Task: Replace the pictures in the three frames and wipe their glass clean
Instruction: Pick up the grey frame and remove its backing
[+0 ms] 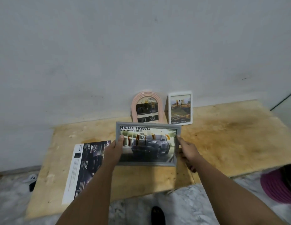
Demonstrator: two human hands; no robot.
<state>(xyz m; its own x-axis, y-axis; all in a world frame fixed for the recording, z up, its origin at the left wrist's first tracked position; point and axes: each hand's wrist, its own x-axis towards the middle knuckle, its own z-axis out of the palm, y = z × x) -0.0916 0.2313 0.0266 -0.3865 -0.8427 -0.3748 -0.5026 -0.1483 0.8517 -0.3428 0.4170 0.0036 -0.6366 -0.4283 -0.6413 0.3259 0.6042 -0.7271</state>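
Person holds grey frame (147,144) at centre, tilted up off the plywood board (222,140), likely to inspect the glass. Left hand (114,149) at 9 o'clock edge, thumb over front, fingers behind, pinching. Right hand (187,149) at 3 o'clock, fingers curled round the edge. Brownish smears on glass: wiping looks pending. Pink arched frame (147,108) and white frame (180,108) lean on wall at 12. Loose brochure (83,168) at 8.

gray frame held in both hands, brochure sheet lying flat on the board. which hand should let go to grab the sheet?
Left. The left hand grips the gray frame on the side right next to the brochure sheet. The right hand holds the far edge and would probably have to cross over the frame.
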